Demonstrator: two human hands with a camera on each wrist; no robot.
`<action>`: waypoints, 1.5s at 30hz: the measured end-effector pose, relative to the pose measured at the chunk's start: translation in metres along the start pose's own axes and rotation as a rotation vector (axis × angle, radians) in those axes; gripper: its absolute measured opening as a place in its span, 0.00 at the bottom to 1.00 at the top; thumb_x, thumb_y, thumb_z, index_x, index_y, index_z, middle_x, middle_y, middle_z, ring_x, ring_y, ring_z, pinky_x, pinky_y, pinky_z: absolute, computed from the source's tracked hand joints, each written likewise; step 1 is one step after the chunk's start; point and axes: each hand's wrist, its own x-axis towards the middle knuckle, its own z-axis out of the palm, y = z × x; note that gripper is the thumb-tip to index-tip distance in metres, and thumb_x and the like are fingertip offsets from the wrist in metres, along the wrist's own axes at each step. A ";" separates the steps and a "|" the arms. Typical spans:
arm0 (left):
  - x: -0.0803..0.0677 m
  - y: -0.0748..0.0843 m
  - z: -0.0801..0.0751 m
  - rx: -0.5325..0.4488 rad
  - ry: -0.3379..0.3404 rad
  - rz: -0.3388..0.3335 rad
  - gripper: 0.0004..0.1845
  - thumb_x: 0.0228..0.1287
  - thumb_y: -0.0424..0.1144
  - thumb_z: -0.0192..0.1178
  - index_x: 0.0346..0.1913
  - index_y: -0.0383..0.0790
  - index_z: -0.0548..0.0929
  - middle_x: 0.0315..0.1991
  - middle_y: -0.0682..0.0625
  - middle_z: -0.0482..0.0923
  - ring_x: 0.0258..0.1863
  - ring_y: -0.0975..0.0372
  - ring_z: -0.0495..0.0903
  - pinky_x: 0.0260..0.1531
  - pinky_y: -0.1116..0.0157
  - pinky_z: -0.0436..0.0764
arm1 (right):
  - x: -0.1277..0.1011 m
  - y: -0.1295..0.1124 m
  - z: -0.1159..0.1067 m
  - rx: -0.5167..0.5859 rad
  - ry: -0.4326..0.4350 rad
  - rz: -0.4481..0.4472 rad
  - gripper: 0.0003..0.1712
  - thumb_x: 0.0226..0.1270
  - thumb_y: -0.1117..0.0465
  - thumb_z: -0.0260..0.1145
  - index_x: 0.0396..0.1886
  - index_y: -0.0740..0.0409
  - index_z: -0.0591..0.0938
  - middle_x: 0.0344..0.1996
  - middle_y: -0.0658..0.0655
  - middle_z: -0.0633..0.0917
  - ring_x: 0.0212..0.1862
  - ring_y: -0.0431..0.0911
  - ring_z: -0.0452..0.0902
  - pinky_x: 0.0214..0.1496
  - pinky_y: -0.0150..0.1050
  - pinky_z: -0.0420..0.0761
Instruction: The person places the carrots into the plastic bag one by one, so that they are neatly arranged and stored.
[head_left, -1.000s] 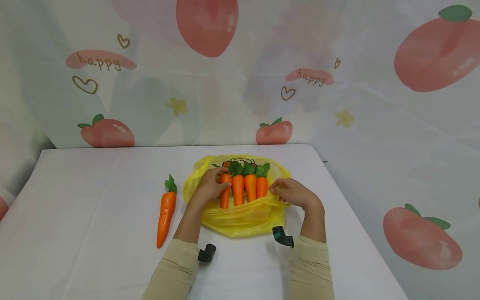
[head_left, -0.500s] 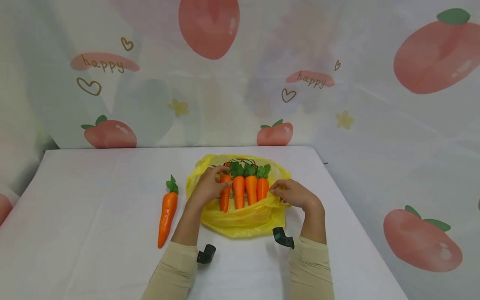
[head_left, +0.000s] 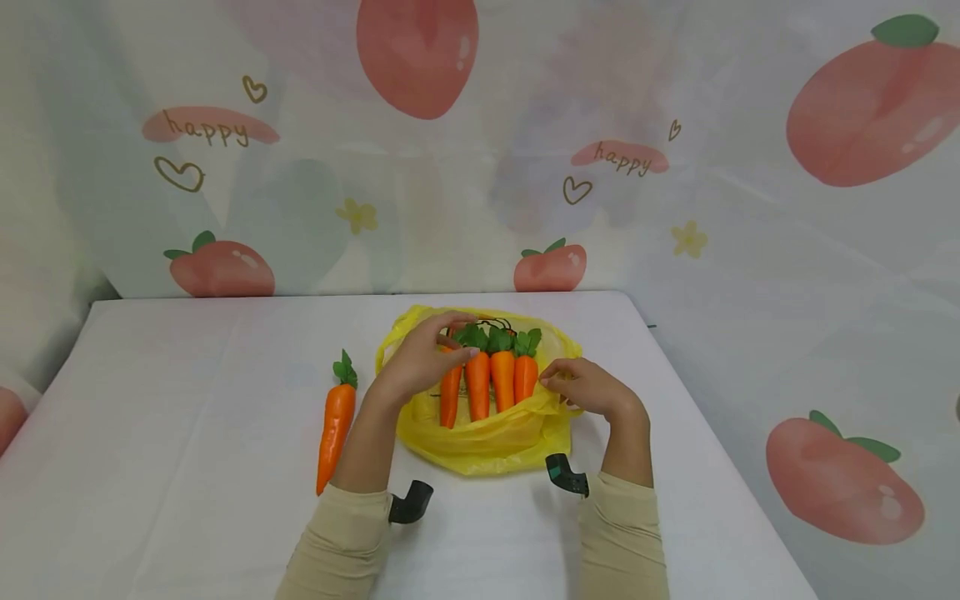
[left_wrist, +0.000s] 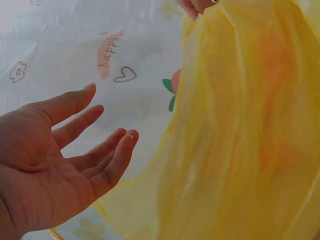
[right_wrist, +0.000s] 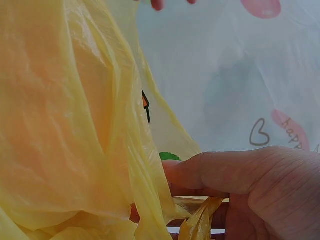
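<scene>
Fingers point(right_wrist: 210, 172) pinching yellow bag point(head_left: 480, 433), carrots point(head_left: 487, 379) partly hidden

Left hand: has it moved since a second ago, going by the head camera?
Yes. The left hand has lifted off the leftmost bagged carrot and shifted toward the carrots' green tops, away from the lone carrot.

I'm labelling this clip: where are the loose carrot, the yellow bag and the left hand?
loose carrot point(head_left: 332, 433), head view, mid body.
yellow bag point(head_left: 487, 442), head view, front fold.
left hand point(head_left: 417, 365), head view, back of hand.

Beige sleeves point(head_left: 341, 542), black wrist cameras point(head_left: 411, 502)
</scene>
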 end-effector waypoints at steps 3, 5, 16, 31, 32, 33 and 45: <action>-0.004 0.007 -0.004 -0.009 -0.013 0.011 0.23 0.72 0.37 0.68 0.68 0.52 0.80 0.64 0.47 0.73 0.55 0.51 0.78 0.47 0.53 0.84 | 0.000 -0.001 0.000 -0.004 -0.002 -0.009 0.17 0.81 0.57 0.58 0.56 0.64 0.83 0.41 0.57 0.82 0.40 0.52 0.78 0.49 0.48 0.82; -0.006 0.010 -0.007 -0.011 -0.020 0.019 0.24 0.72 0.38 0.67 0.68 0.53 0.80 0.64 0.48 0.73 0.55 0.52 0.78 0.47 0.53 0.84 | 0.000 -0.001 -0.001 -0.004 -0.001 -0.013 0.16 0.81 0.57 0.58 0.55 0.63 0.83 0.40 0.57 0.82 0.40 0.52 0.78 0.48 0.48 0.82; -0.024 0.024 -0.025 0.039 0.004 0.054 0.23 0.72 0.43 0.68 0.67 0.56 0.80 0.63 0.54 0.75 0.55 0.57 0.79 0.49 0.53 0.82 | -0.001 0.001 0.000 0.018 -0.004 -0.024 0.16 0.81 0.57 0.59 0.55 0.63 0.83 0.40 0.57 0.81 0.42 0.52 0.77 0.49 0.49 0.82; -0.048 0.022 -0.054 0.133 0.155 0.092 0.20 0.72 0.41 0.67 0.65 0.51 0.80 0.61 0.51 0.78 0.54 0.56 0.80 0.57 0.52 0.78 | 0.001 0.000 0.002 0.006 0.000 -0.003 0.16 0.81 0.57 0.59 0.55 0.63 0.83 0.39 0.57 0.81 0.41 0.52 0.77 0.47 0.48 0.82; -0.049 0.021 -0.056 0.130 0.160 0.089 0.21 0.72 0.41 0.67 0.65 0.51 0.80 0.61 0.51 0.78 0.54 0.56 0.80 0.57 0.52 0.78 | 0.001 0.000 0.002 0.006 -0.001 -0.003 0.16 0.81 0.56 0.59 0.55 0.63 0.83 0.39 0.57 0.81 0.41 0.52 0.77 0.47 0.48 0.82; -0.051 0.020 -0.057 0.132 0.165 0.083 0.21 0.72 0.41 0.67 0.65 0.50 0.80 0.62 0.50 0.78 0.54 0.55 0.80 0.57 0.51 0.78 | 0.002 0.001 0.002 0.006 -0.001 -0.002 0.16 0.81 0.57 0.59 0.55 0.63 0.83 0.39 0.57 0.81 0.41 0.52 0.77 0.47 0.48 0.82; -0.067 0.004 -0.075 0.124 0.229 0.047 0.20 0.73 0.41 0.66 0.65 0.50 0.81 0.61 0.51 0.77 0.55 0.55 0.79 0.57 0.51 0.79 | 0.002 0.000 0.001 -0.003 -0.011 -0.031 0.17 0.81 0.58 0.58 0.56 0.65 0.83 0.41 0.57 0.81 0.41 0.53 0.77 0.48 0.49 0.82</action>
